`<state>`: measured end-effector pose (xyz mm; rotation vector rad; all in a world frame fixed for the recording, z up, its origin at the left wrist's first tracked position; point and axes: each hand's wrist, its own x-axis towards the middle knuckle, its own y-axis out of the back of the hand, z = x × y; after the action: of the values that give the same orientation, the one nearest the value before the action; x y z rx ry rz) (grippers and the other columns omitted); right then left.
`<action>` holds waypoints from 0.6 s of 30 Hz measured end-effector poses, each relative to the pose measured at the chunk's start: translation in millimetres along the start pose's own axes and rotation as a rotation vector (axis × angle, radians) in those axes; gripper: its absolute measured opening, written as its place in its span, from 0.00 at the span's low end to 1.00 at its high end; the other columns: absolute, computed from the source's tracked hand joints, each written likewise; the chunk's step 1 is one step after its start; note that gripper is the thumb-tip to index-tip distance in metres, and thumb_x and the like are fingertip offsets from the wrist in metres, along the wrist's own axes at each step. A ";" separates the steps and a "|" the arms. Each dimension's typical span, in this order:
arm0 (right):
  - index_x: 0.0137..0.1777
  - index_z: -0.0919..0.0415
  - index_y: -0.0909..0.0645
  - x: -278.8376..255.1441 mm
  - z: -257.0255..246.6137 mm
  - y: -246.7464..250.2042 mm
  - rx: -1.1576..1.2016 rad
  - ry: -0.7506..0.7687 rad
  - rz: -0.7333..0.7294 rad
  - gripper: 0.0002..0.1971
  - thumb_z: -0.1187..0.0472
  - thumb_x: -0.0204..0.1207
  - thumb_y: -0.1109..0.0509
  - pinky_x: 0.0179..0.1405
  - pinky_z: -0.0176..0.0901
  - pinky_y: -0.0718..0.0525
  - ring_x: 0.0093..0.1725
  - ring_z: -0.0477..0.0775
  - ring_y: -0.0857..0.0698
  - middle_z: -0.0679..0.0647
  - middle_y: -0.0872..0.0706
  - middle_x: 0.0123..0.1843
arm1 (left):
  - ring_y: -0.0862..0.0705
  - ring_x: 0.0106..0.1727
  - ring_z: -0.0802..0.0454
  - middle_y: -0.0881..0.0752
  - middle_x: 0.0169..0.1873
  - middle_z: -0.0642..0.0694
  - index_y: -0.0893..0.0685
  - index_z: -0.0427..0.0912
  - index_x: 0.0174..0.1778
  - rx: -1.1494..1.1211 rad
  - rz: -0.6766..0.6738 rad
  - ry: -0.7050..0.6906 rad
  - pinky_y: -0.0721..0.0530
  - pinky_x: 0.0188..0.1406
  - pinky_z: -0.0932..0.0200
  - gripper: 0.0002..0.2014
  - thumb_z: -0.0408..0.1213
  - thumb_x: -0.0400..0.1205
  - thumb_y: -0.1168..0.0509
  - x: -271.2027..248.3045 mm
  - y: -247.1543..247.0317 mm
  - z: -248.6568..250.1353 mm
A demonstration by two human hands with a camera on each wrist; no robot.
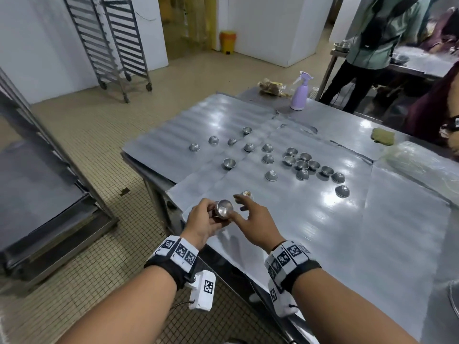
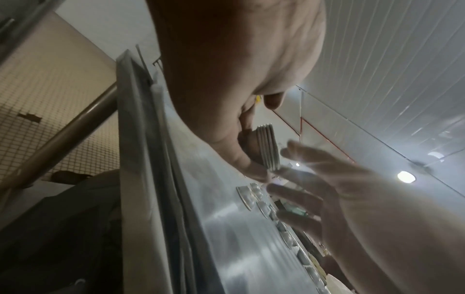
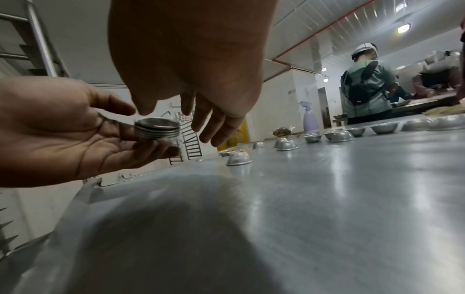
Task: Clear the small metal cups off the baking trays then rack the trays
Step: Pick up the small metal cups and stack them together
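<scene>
My left hand (image 1: pixel 211 217) holds a nested stack of small metal cups (image 1: pixel 223 209) over the near left corner of the baking tray (image 1: pixel 323 244). The stack's ribbed rims show edge-on as the stack of cups (image 2: pixel 268 148) in the left wrist view, and as the stack of cups (image 3: pixel 157 127) cradled in my fingers in the right wrist view. My right hand (image 1: pixel 244 207) hovers just right of the stack with fingers spread and nothing in it. One upturned cup (image 1: pixel 246 194) lies just beyond its fingertips. Several loose cups (image 1: pixel 301 165) are scattered across the trays, some upside down.
A purple spray bottle (image 1: pixel 300 94) and a bag of scraps (image 1: pixel 272 88) stand at the table's far end. Two wheeled tray racks (image 1: pixel 111 43) wait by the far wall; another rack (image 1: pixel 49 182) is close on my left. A person (image 1: pixel 377 45) works at the back right table.
</scene>
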<state>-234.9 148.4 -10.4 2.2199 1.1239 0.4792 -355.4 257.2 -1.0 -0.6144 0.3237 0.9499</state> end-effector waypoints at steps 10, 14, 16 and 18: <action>0.77 0.56 0.25 55.1 40.7 24.8 -0.227 -0.210 -0.040 0.25 0.52 0.81 0.32 0.68 0.51 0.22 0.69 0.61 0.18 0.59 0.18 0.72 | 0.07 0.43 0.44 0.08 0.44 0.36 0.13 0.41 0.50 0.245 0.030 -0.064 0.11 0.51 0.50 0.05 0.28 0.82 0.30 2.6 5.3 -3.1; 0.83 0.53 0.33 79.7 38.2 21.8 -0.318 -0.188 -0.214 0.29 0.52 0.83 0.35 0.75 0.54 0.26 0.77 0.61 0.24 0.58 0.26 0.80 | 0.07 0.41 0.45 0.08 0.42 0.38 0.13 0.41 0.50 0.292 0.056 -0.073 0.10 0.53 0.47 0.05 0.28 0.83 0.32 7.2 3.5 1.0; 0.80 0.53 0.30 84.7 38.4 17.7 -0.364 -0.165 -0.271 0.25 0.54 0.83 0.36 0.72 0.55 0.23 0.74 0.63 0.22 0.60 0.25 0.77 | 0.06 0.41 0.46 0.08 0.42 0.37 0.13 0.40 0.52 0.305 0.073 -0.074 0.10 0.53 0.46 0.05 0.28 0.83 0.32 8.8 2.0 2.8; 0.75 0.53 0.25 85.3 41.4 14.3 -0.386 -0.160 -0.277 0.23 0.57 0.80 0.35 0.67 0.54 0.21 0.69 0.65 0.19 0.60 0.23 0.72 | 0.06 0.42 0.46 0.08 0.42 0.37 0.13 0.39 0.53 0.312 0.086 -0.070 0.10 0.54 0.46 0.06 0.28 0.83 0.33 9.7 -1.6 3.8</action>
<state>-154.1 197.0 -28.3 1.7082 1.1245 0.3582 -348.7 265.3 -2.4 -0.2832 0.4288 0.9770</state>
